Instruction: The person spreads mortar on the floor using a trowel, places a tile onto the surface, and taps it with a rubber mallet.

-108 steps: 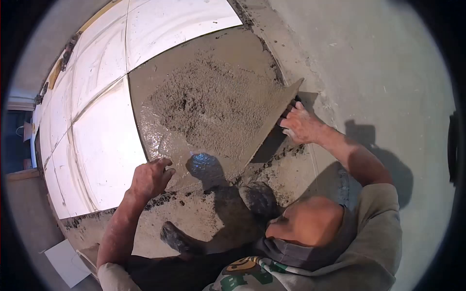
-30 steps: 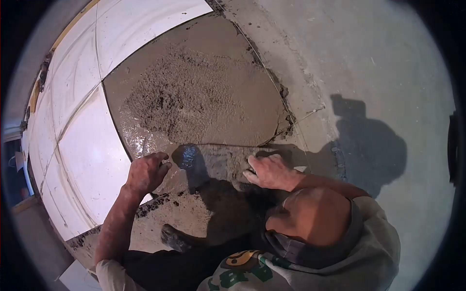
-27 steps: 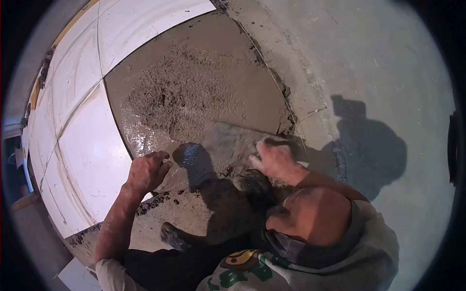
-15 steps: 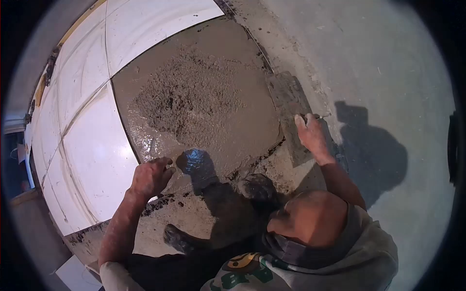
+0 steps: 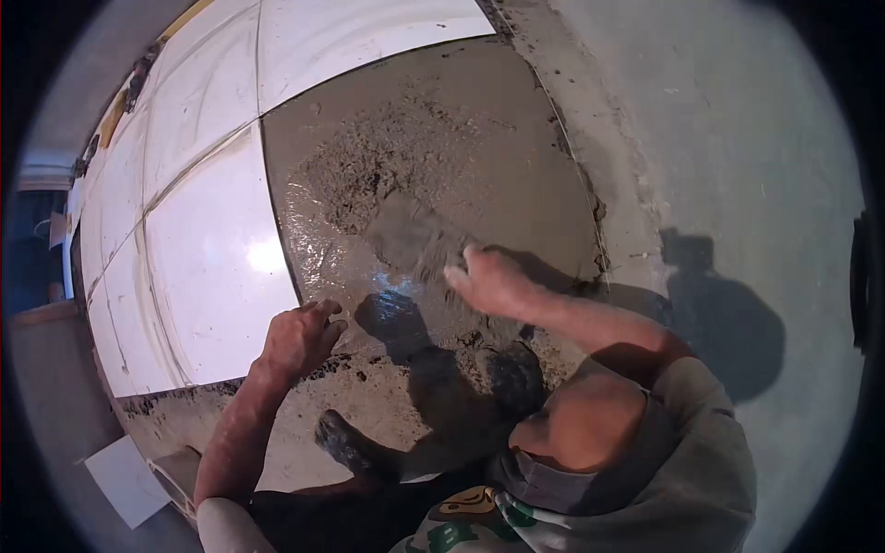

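My right hand [image 5: 489, 278] is closed round the handle of a flat rectangular trowel [image 5: 410, 235], blurred by motion and coated in grey mortar. The blade lies against the wet mortar bed [image 5: 530, 157], over the lower part of its rough, crumbly patch [image 5: 369, 157]. Near the lower corner of a white tile [image 5: 198, 286], my left hand [image 5: 300, 339] has loosely curled fingers, with the thumb apart and nothing visible between them.
More white tiles [image 5: 189, 115] stretch to the left and back. A thin string [image 5: 573, 166] runs along the bed's right edge. At lower left are a loose white piece [image 5: 129, 481] and a bucket [image 5: 180, 475]. Smooth grey floor [image 5: 737, 138] lies to the right.
My right hand has swept the trowel leftward from the bed's right edge onto the mortar. The crumbly patch looks smaller and smoother. My left hand has barely moved; the view has shifted slightly.
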